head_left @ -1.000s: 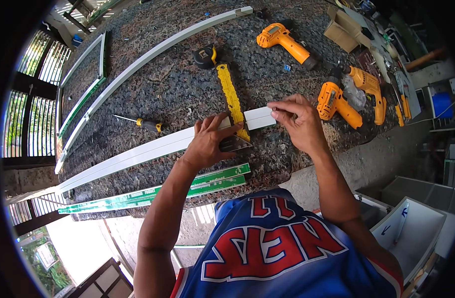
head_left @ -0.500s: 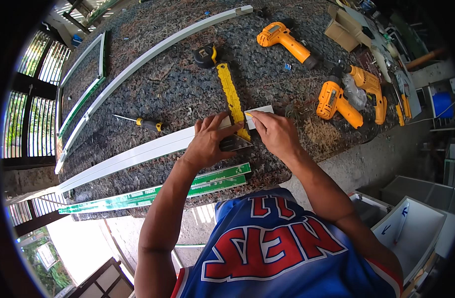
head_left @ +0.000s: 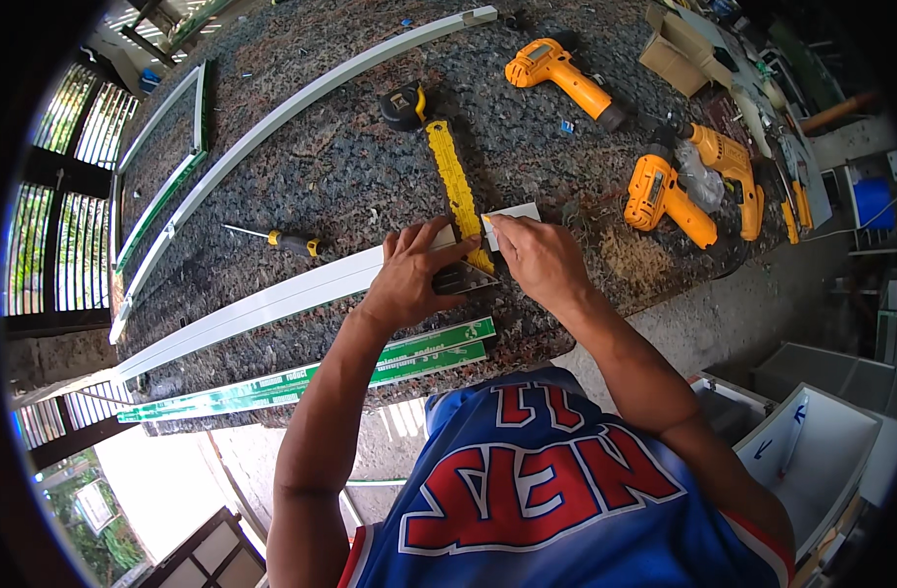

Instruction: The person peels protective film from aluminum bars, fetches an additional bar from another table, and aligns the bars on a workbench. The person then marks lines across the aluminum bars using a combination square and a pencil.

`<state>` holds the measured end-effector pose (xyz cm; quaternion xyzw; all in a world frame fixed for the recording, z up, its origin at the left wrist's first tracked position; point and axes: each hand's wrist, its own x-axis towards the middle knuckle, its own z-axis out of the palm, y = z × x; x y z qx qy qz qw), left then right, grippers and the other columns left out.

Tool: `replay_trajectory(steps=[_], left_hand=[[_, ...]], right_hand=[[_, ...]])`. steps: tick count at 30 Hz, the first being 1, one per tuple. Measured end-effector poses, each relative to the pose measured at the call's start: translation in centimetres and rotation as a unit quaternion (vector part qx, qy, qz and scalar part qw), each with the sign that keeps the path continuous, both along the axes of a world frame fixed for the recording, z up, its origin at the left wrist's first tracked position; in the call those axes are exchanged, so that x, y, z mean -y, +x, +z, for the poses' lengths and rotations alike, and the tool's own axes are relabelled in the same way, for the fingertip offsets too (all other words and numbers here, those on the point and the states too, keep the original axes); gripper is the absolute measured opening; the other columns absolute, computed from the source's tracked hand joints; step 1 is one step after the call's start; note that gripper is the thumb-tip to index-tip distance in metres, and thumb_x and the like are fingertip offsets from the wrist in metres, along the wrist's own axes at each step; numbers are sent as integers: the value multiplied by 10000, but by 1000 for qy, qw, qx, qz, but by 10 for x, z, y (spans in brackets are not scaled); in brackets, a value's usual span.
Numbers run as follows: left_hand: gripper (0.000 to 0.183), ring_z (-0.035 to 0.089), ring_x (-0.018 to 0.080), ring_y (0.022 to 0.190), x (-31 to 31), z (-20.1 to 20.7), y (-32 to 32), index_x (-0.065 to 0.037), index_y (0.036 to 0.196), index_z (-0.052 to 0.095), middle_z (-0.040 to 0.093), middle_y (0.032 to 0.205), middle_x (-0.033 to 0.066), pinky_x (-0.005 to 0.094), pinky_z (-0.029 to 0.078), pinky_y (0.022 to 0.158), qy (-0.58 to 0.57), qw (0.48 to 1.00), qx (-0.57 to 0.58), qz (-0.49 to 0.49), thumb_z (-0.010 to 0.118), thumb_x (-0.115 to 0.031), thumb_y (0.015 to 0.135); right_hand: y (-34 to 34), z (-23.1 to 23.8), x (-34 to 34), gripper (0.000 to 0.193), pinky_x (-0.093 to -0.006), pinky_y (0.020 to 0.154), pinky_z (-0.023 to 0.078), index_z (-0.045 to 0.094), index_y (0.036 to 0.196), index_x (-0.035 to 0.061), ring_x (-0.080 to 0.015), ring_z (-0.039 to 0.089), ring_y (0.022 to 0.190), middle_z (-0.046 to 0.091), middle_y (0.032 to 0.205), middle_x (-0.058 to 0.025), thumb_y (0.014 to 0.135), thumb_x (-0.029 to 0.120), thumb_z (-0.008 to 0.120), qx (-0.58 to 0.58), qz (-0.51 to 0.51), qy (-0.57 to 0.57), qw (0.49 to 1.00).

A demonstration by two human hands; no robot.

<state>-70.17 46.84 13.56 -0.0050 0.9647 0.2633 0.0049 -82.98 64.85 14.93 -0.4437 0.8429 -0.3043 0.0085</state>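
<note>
A long white profile [head_left: 272, 298] lies across the bench, with a yellow square [head_left: 454, 181] set over it near its right end. My left hand [head_left: 412, 274] spreads over the profile. Its index finger presses the square's blade and its thumb is by the base, holding the square there. My right hand [head_left: 543, 261] is closed in a pinch on a slim yellow pencil [head_left: 488, 225], mostly hidden by the fingers. It rests on the white end piece [head_left: 513, 213], just right of the blade.
A tape measure [head_left: 403, 106] and a screwdriver [head_left: 287, 243] lie beyond the profile. Yellow drills [head_left: 564, 80] stand at the right, near an open carton [head_left: 685, 51]. Green-wrapped strips [head_left: 434, 355] lie on the near side. A curved-looking white bar [head_left: 301, 103] crosses the back.
My right hand has shifted very slightly toward the left and near side, with the pencil staying close to the square's blade. The left hand and the square keep their place.
</note>
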Motion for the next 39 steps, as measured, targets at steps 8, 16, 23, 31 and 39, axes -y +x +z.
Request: replay_trajectory(steps=[8, 16, 23, 31, 39], left_hand=[[814, 432, 362, 1323, 2, -1, 4, -297, 1401, 587, 419, 1476, 167, 502, 274, 1122, 2, 1000, 3, 6, 881, -303, 642], [809, 429, 361, 1325, 0, 1, 1, -302, 1406, 582, 419, 1475, 170, 498, 275, 1126, -2, 1000, -3, 3, 878, -309, 653], [803, 429, 367, 1316, 1, -1, 2, -297, 1404, 585, 416, 1477, 177, 494, 274, 1129, 0, 1000, -7, 2, 876, -310, 657], [821, 431, 370, 1322, 1, 0, 2, -299, 1412, 578, 421, 1474, 183, 495, 278, 1124, -6, 1000, -4, -1, 882, -318, 649], [825, 430, 366, 1339, 1, 2, 1, -293, 1411, 579, 418, 1476, 185, 494, 281, 1121, -1, 1000, -1, 0, 884, -312, 645]], right_hand=[[-3, 51, -14, 157, -463, 607, 557, 679, 936, 16, -385, 689, 685, 677, 711, -200, 951, 144, 588, 42, 36, 74, 996], [-9, 6, -1, 190, -452, 631, 552, 708, 1078, 40, -376, 693, 733, 708, 830, -193, 946, 147, 623, 31, 2, 34, 999], [-3, 22, -11, 185, -443, 643, 558, 708, 1072, 25, -367, 702, 752, 712, 854, -193, 937, 120, 625, 25, 65, 83, 994], [10, 38, -28, 144, -440, 584, 563, 679, 982, 8, -369, 690, 666, 666, 707, -215, 937, 113, 591, 24, 37, 53, 998], [15, 5, -24, 207, -425, 591, 576, 678, 1094, 23, -338, 712, 694, 713, 813, -179, 950, 120, 567, -6, 34, 17, 999]])
